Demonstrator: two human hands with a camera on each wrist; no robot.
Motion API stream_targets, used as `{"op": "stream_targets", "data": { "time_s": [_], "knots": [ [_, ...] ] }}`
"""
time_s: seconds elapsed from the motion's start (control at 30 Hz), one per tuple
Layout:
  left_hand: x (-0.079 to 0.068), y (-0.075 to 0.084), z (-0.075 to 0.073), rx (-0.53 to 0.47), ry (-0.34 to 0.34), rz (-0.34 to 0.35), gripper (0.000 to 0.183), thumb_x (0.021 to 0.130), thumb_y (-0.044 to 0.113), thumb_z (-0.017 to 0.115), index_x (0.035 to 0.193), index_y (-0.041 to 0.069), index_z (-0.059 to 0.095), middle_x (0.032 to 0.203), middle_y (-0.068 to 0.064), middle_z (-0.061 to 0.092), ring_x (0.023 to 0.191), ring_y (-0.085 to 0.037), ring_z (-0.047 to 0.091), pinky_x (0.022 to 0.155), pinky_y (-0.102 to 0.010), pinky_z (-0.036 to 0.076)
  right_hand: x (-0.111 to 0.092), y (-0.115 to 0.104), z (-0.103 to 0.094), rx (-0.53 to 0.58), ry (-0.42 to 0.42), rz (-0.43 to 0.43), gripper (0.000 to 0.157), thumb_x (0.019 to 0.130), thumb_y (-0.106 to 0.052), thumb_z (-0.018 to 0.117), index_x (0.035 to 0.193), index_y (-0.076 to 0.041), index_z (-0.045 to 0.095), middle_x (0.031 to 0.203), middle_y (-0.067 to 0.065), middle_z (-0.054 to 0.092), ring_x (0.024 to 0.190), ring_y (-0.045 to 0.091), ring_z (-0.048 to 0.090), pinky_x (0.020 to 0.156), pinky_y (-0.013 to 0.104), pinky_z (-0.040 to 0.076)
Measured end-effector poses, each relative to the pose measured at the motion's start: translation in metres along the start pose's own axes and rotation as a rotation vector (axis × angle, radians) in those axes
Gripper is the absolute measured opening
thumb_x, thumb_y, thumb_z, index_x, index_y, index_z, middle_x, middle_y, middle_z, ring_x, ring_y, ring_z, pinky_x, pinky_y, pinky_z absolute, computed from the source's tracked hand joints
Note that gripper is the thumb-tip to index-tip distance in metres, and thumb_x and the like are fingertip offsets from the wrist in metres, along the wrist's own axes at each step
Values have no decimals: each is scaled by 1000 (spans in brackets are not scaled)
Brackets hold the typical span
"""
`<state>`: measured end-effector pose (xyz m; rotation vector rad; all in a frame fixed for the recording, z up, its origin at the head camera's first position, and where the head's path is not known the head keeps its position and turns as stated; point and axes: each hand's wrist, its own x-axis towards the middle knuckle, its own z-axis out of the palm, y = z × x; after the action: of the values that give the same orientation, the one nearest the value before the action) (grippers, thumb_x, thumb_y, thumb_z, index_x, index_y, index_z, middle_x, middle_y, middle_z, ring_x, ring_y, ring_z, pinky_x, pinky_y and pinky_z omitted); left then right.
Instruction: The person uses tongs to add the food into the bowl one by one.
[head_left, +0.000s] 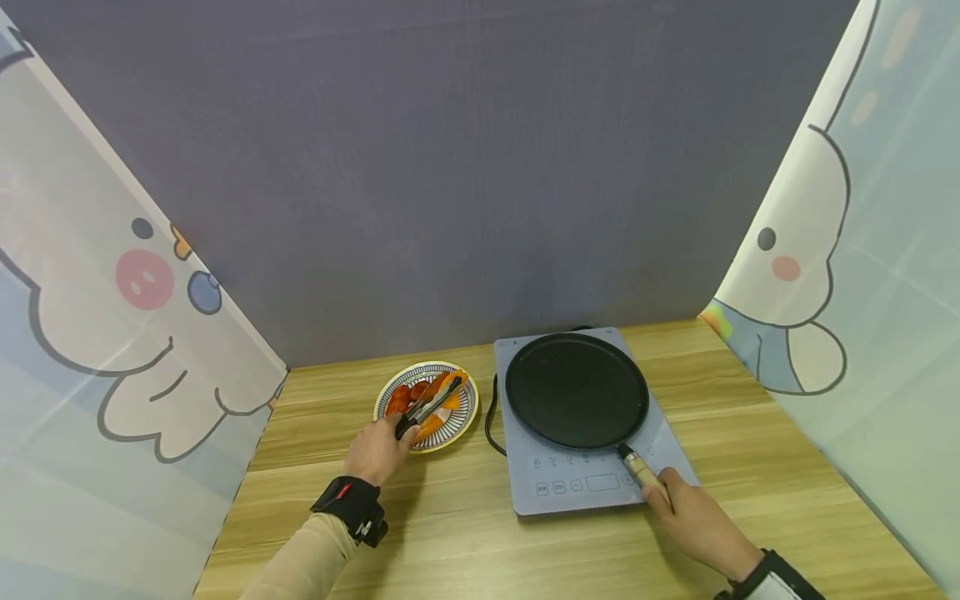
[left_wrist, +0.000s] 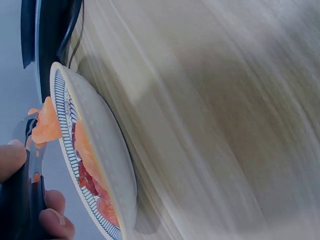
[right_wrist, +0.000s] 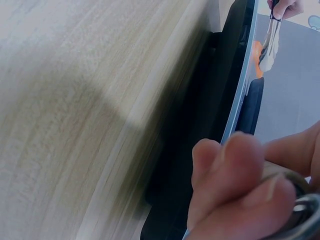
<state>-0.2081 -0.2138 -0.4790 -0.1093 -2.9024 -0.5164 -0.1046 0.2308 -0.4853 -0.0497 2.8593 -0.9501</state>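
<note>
My left hand (head_left: 378, 450) grips the black handles of a pair of tongs (head_left: 431, 403). Between the tips of the tongs is an orange piece of food (left_wrist: 47, 124), raised at the rim of a patterned plate (head_left: 472, 408). Red and orange food pieces (head_left: 399, 400) lie on that plate. On the right, a round black flat pan (head_left: 577, 392) sits on a grey induction cooktop (head_left: 525, 467). My right hand (head_left: 693, 518) holds the pan's light-coloured handle (head_left: 637, 468), fingers curled round it in the right wrist view.
A black cord (head_left: 491, 421) loops off the cooktop's left side, between it and the plate. The wood-grain table (head_left: 465, 542) meets a grey back panel (head_left: 480, 183). Cartoon-printed panels (head_left: 112, 350) stand at both sides.
</note>
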Motion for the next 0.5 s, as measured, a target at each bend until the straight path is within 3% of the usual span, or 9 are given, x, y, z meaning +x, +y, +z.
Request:
{"op": "stream_targets", "data": {
  "time_s": [0.17, 0.3, 0.5],
  "knots": [
    [0, 7, -4, -7, 24, 7, 42, 83, 43, 60, 108, 10, 62, 78, -10, 63, 57, -21, 55, 46, -36, 37, 1, 0, 0, -3, -1, 8, 20, 92, -24, 49, 91, -4, 46, 58, 0, 40, 43, 9, 36, 38, 23, 30],
    [1, 17, -8, -28, 20, 1, 36, 83, 43, 60, 102, 13, 63, 69, -5, 58, 52, -18, 50, 45, -33, 34, 1, -1, 0, -5, -6, 25, 19, 92, -23, 49, 93, -4, 47, 59, 0, 41, 44, 9, 37, 38, 24, 30],
    [2, 29, -8, -54, 17, 15, 44, 82, 44, 61, 110, 10, 63, 65, -2, 55, 49, -15, 46, 44, -31, 32, 1, -1, 0, -3, -11, 34, 20, 92, -23, 49, 93, -4, 47, 59, 1, 41, 44, 10, 38, 38, 24, 30]
  ]
}}
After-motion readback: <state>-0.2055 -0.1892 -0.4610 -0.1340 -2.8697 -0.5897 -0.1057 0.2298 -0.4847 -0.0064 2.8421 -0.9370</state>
